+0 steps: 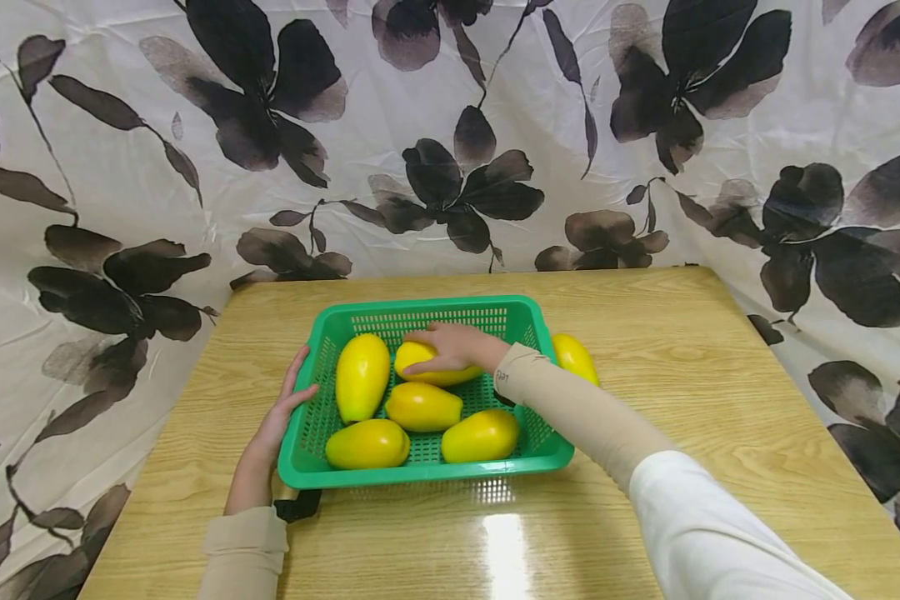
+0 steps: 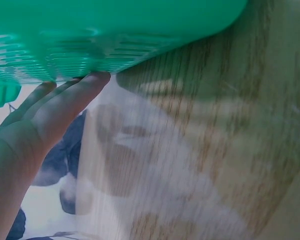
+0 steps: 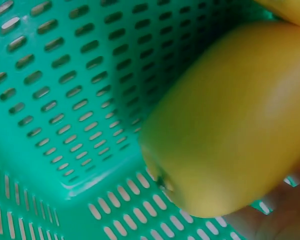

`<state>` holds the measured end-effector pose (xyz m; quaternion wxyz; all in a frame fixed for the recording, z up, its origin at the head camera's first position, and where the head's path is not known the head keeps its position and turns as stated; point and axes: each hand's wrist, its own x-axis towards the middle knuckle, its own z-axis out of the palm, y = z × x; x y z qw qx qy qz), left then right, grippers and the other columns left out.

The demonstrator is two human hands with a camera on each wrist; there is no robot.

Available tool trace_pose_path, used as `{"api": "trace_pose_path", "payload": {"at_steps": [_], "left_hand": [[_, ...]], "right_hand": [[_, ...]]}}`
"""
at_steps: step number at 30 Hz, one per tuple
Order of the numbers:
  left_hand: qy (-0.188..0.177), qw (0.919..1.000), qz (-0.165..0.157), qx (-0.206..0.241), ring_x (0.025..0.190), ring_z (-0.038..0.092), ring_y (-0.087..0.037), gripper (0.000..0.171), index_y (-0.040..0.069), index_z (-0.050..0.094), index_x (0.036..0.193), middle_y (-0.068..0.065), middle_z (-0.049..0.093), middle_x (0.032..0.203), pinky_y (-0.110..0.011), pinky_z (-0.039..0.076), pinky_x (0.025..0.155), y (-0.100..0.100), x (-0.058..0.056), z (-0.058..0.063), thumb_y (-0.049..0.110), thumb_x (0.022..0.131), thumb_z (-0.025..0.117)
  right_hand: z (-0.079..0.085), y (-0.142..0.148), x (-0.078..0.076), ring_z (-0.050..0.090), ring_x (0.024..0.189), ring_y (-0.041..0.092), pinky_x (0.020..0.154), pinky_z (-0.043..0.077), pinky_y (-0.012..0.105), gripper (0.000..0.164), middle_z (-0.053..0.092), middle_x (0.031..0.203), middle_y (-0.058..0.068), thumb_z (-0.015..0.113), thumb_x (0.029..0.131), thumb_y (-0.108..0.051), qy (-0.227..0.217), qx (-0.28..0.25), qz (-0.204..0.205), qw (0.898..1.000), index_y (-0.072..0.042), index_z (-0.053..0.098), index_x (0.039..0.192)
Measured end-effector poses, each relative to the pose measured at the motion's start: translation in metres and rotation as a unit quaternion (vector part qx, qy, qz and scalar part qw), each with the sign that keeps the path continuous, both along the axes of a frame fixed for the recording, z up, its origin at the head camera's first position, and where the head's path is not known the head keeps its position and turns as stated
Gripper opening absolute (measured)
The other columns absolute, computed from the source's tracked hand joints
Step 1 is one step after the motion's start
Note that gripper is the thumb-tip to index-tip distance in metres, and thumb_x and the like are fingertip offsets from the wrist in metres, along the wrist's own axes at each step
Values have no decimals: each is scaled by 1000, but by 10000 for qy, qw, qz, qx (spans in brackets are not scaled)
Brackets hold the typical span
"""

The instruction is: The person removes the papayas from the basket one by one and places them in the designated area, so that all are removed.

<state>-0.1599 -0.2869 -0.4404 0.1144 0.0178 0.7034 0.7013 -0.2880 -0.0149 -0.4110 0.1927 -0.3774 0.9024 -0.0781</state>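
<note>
A green plastic basket (image 1: 426,477) with slotted walls holds several yellow papayas. My right hand (image 1: 453,346) reaches in from the right and grips a papaya (image 1: 444,377) near the back wall, fingers over its far side and thumb on the near side. In the right wrist view that papaya (image 3: 230,125) lies close to the slotted wall. At the basket's left side, my left hand (image 1: 277,417) holds the rim, thumb across it and fingers along the outside. Its fingers (image 2: 72,100) touch the outer wall in the left wrist view.
Inside the basket, an upright-lying papaya (image 1: 363,379) is at left, a papaya (image 1: 423,407) in the middle, and papayas (image 1: 367,444) line the front. Another papaya (image 1: 574,358) lies outside, against the right wall. Beneath is a wooden table (image 1: 720,433); floral cloth (image 1: 450,83) hangs behind.
</note>
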Motion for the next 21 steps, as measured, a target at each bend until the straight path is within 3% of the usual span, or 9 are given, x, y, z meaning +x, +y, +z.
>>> {"api": "trace_pose_path", "payload": {"at_steps": [13, 21], "left_hand": [[-1, 10000, 0, -30, 135, 7, -33, 62, 35, -6, 146, -1, -15, 152, -24, 39, 86, -1, -1, -1, 19, 100, 32], [49, 10000, -41, -70, 135, 4, -35, 61, 37, -5, 146, -2, -16, 152, -45, 28, 98, -2, 0, -2, 20, 100, 31]], "right_hand": [[-11, -1, -4, 37, 124, 26, 95, 36, 45, 78, 33, 143, 12, 54, 78, -64, -120, -343, -53, 9993, -27, 31, 143], [-18, -4, -7, 42, 120, 25, 93, 39, 42, 82, 42, 137, 9, 57, 74, -66, 58, -420, -147, 9990, -25, 35, 141]]}}
